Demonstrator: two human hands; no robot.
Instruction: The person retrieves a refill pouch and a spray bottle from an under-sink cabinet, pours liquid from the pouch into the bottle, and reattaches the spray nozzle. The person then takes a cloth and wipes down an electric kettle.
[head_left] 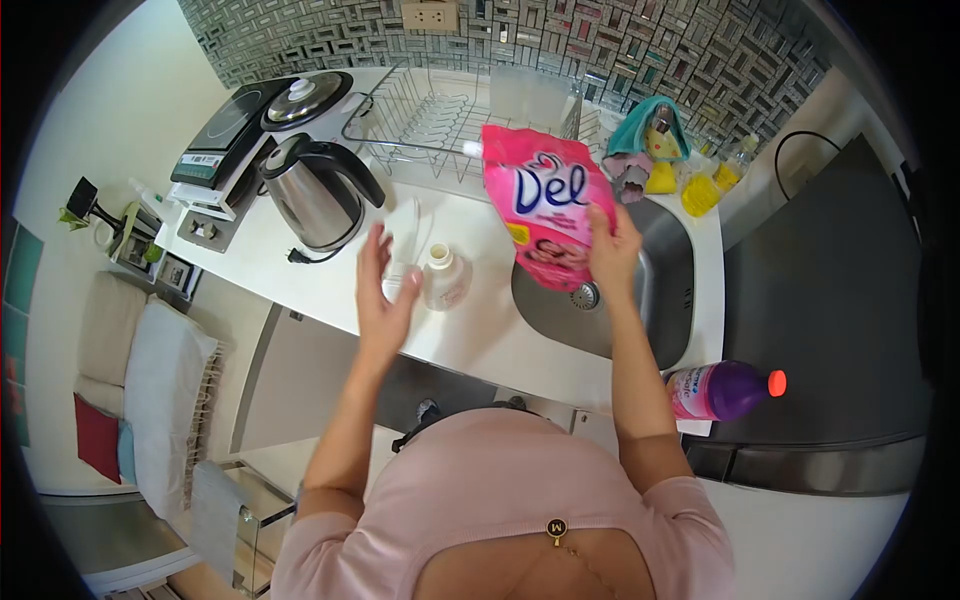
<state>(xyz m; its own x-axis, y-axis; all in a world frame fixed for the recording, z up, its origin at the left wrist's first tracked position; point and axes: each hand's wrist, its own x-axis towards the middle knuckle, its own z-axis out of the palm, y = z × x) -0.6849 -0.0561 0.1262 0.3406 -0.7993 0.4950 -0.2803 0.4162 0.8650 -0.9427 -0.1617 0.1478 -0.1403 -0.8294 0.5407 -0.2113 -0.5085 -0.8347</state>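
Observation:
My right hand (615,248) grips the lower right side of a pink refill pouch (548,195) marked "Del", held up over the sink's left side. Its white spout (473,149) points left at the upper corner. My left hand (385,305) is raised over the counter with thumb and fingers apart. Just right of it stands an uncapped white bottle (446,280), its round mouth facing up. Behind my left hand is a slender whitish plastic item (408,228), partly hidden; whether my fingers touch it I cannot tell.
Left on the counter (325,280) stands a steel kettle (312,195). A wire dish rack (440,115) is at the back. The steel sink (665,280) lies to the right, with yellow liquid bottles (700,192) behind it. A purple bottle (730,390) sits at the front right corner.

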